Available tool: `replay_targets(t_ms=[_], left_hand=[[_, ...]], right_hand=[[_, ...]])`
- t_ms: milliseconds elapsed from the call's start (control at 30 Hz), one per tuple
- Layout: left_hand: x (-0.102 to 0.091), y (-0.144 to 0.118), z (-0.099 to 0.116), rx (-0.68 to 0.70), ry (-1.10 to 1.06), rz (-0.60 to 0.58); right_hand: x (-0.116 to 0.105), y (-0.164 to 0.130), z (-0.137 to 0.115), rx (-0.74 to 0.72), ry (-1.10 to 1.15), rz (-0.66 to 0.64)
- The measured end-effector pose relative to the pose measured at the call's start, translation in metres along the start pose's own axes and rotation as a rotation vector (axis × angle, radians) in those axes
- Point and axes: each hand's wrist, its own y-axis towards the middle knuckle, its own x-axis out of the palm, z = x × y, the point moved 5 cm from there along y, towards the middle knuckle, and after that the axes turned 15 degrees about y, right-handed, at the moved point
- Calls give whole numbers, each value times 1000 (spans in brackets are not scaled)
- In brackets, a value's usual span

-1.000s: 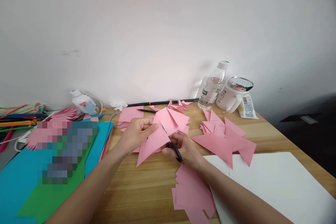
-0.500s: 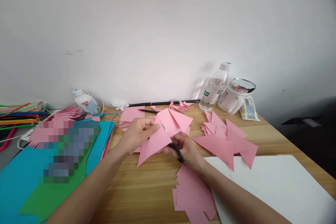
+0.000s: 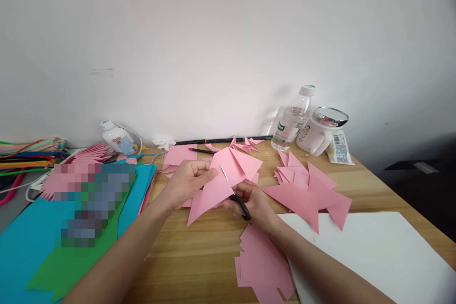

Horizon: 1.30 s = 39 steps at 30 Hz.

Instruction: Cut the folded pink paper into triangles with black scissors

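Note:
My left hand (image 3: pixel 187 181) pinches a folded pink paper (image 3: pixel 213 190) by its upper left edge, just above the wooden table (image 3: pixel 199 251). My right hand (image 3: pixel 253 202) grips black-handled scissors (image 3: pixel 238 201). Their silver blades reach up into the pink paper near its middle. More folded pink triangles (image 3: pixel 306 190) lie to the right of my right hand, and flat pink offcuts (image 3: pixel 263 266) lie under my right forearm.
Blue and green sheets (image 3: pixel 46 251) cover the left side. A white sheet (image 3: pixel 370 256) lies front right. Against the wall stand a water bottle (image 3: pixel 292 118), a white mug (image 3: pixel 318 133) and a small glue bottle (image 3: pixel 117 137). Coloured pipe cleaners (image 3: pixel 24 156) sit far left; a red pencil (image 3: pixel 200 150) lies behind.
Almost nothing: both hands hold their places on the paper and scissors, and the view has drifted slightly.

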Motion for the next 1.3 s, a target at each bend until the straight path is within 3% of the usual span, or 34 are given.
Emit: replay_targets(t_ms=[567,800,1033,1300], left_hand=[[-2,-3,9,18,-27,13],[-8,-3,11,28,8,127],[-2,-3,8,-32,-71,88],[-3,-3,8,-48,-29,63]], right_hand=[[-3,3,3,-43,-5,-21],[-1,2,4,-26,24,-10],[6,1,-3,-14,127,-135],[-1,3,2,18,102,-43]])
